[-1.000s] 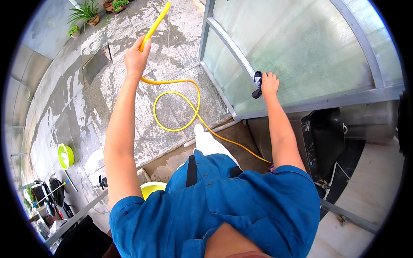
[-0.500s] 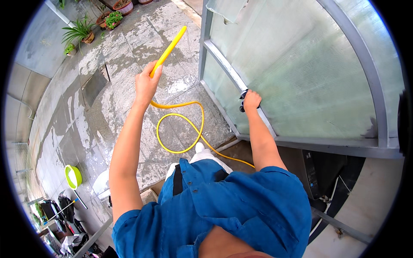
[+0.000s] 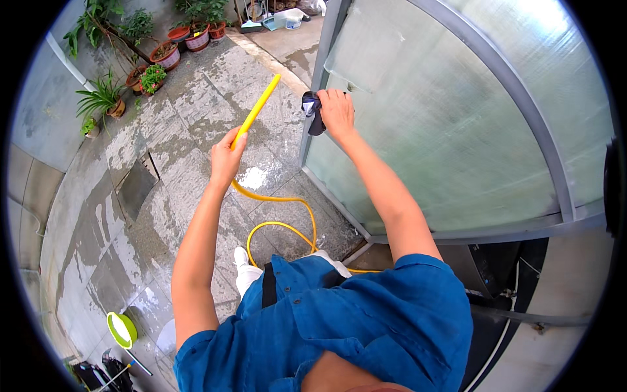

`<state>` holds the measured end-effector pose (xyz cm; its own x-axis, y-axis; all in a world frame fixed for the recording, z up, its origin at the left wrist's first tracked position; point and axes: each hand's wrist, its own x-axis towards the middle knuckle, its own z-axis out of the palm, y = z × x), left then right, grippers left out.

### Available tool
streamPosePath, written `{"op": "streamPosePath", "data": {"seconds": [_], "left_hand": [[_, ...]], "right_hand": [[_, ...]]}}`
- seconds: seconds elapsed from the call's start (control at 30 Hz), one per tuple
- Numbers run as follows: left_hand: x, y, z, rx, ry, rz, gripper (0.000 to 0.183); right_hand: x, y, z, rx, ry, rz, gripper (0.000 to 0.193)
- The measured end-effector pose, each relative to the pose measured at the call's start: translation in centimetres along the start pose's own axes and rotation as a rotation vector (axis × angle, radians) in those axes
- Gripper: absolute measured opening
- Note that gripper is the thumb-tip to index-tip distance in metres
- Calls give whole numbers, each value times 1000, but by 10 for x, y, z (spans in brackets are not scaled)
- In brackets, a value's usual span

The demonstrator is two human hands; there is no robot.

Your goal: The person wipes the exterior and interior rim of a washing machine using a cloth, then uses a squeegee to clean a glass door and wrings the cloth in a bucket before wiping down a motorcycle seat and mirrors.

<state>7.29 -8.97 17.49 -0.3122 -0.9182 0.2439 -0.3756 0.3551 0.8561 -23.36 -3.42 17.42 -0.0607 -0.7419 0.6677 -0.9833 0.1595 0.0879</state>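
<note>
My left hand [image 3: 225,157] is closed round a yellow hose [image 3: 258,108], whose free end points up and away from me. From that hand the hose drops to the ground and loops near my feet. My right hand [image 3: 337,112] is pressing a bunched dark cloth [image 3: 315,124] against the grey metal frame [image 3: 335,40] of a large translucent panel [image 3: 450,130]. The cloth sits where the crossbar meets the frame's far upright. A pale patch shows on the cloth, and my palm hides part of it.
Wet paving [image 3: 176,215] stretches ahead and to the left. Potted plants [image 3: 164,56] line the far wall. A lime-green basin [image 3: 122,330] stands at lower left beside long-handled tools. A dark square plate [image 3: 137,189] lies in the floor. Under the panel is a dark box-shaped object [image 3: 467,268].
My right hand has slid the cloth along the crossbar, up and left, to the frame's far upright. The left hand still grips the hose. The view has shifted and one foot has stepped left.
</note>
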Motion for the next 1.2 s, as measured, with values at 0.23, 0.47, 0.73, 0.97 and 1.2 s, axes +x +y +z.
{"op": "streamPosePath", "data": {"seconds": [0.23, 0.47, 0.73, 0.97, 1.2], "left_hand": [[97, -24, -36, -183, -279, 100, 34], [167, -72, -68, -381, -467, 88, 32], [253, -118, -47, -322, -756, 45, 35], [349, -144, -10, -343, -951, 41, 30], [394, -153, 40, -413, -1208, 26, 26]], "right_hand": [[105, -21, 41, -447, -144, 63, 32], [156, -32, 65, -592, -523, 280, 38], [172, -8, 135, -632, -814, 489, 24], [162, -17, 184, -699, -609, 798, 28], [144, -54, 173, -833, -622, 828, 31]]}}
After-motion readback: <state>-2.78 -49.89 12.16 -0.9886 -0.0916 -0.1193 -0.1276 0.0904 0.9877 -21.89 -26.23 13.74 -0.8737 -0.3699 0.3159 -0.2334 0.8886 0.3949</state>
